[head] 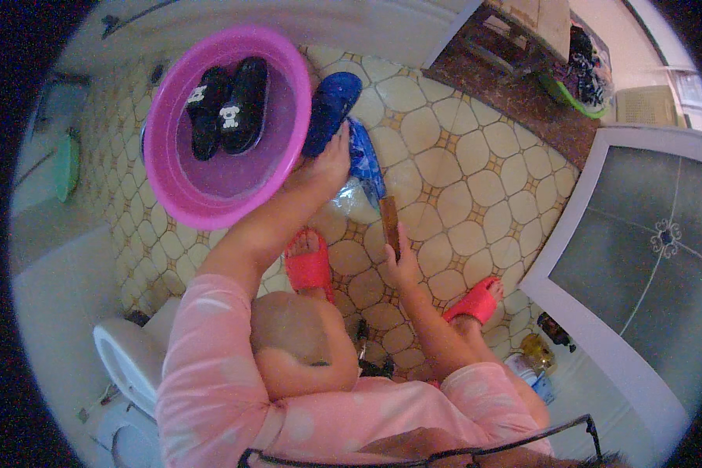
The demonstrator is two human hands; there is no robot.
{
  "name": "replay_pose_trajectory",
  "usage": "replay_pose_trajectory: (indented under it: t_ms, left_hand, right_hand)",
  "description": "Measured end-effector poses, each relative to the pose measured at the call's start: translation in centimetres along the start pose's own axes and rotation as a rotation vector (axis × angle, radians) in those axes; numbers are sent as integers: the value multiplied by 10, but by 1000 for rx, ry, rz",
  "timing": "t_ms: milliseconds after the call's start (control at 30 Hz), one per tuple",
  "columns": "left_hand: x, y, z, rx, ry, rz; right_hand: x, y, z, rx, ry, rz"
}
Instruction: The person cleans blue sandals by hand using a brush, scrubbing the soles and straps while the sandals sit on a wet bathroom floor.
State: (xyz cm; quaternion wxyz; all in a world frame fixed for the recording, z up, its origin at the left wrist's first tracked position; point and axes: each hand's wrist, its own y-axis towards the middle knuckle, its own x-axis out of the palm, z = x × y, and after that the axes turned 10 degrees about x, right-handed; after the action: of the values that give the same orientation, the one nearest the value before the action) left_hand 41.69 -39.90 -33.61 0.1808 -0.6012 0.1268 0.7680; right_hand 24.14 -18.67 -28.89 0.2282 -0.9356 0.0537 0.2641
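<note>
My left hand [330,158] grips the near end of a dark blue slipper [342,90], just right of a pink plastic basin [222,219]. Two black slippers [248,105], each with a white dog figure, lie in the basin. In my right hand [405,266] is the brown wooden handle [389,219] of a tool. Its far part is blue and patterned [364,153], beside my left fingers; blur hides its exact kind. A shiny wet patch [351,196] shows between the hands. My feet, in red slippers [308,266], stand apart on the floor.
Patterned beige tiles [456,187] cover the floor. A white-framed door with dark panels [637,222] stands at right. Beyond the brown threshold [503,96] are a wooden stool [532,23] and a green basin [576,105] of clothes. White sanitary ware [108,339] is at left; containers [537,354] stand lower right.
</note>
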Motion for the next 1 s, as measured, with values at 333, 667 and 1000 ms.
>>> replay_pose_trajectory:
  t_ms: [333, 667, 1000]
  left_hand:
    - [-3, 8, 2, -84, -32, -98]
    - [-3, 6, 1, -44, -37, -38]
    - [-36, 4, 6, -46, -149, -212]
  right_hand:
    - [-3, 41, -43, 45, 58, -43]
    - [-3, 1, -27, 143, 175, -161]
    - [-14, 23, -37, 176, 89, -122]
